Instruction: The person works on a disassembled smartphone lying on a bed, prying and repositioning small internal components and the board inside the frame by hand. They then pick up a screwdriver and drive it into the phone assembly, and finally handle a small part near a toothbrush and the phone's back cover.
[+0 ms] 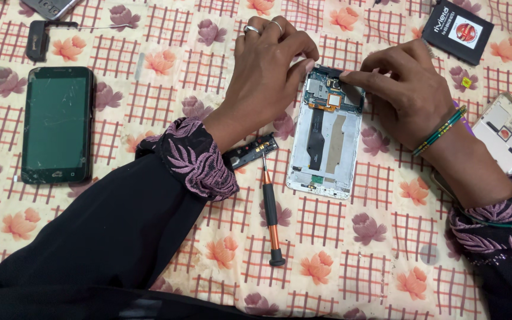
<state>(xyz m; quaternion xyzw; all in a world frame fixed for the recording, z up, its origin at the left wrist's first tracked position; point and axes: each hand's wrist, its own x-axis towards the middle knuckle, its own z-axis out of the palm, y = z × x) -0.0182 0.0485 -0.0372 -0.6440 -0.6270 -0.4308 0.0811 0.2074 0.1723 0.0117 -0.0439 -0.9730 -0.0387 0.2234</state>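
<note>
Both sets of fingertips meet at the far end of the opened phone [326, 139]. The left hand [268, 71] arches over from the left, its fingers curled and its thumb and forefinger tips pressed against the upper left corner of the frame. The right hand [407, 89] comes in from the right with forefinger and thumb drawn together in a pinch over the dark board at the top edge. Whether a small part is held in that pinch cannot be told; the fingers cover the spot.

The phone lies back-open on the cloth [386, 249], its long axis running from the person outward, tilted slightly to the right at the far end. The circuit board sits at the far end, directly under the fingers; the pale metal plate and a dark ribbon strip run toward the near end, which is uncovered. Neither hand is noticeably closer: both rest on the same end, one at each corner.

A screwdriver [271, 213] with orange and black shaft lies just left of the phone, roughly parallel, tip pointing away. A small black part [250, 152] lies beside its tip, near the left wrist. Well apart to the left lies a dark phone [57, 124] with cracked screen; a black battery [457, 31] lies far right, and another opened casing [508, 131] beyond the right wrist.
</note>
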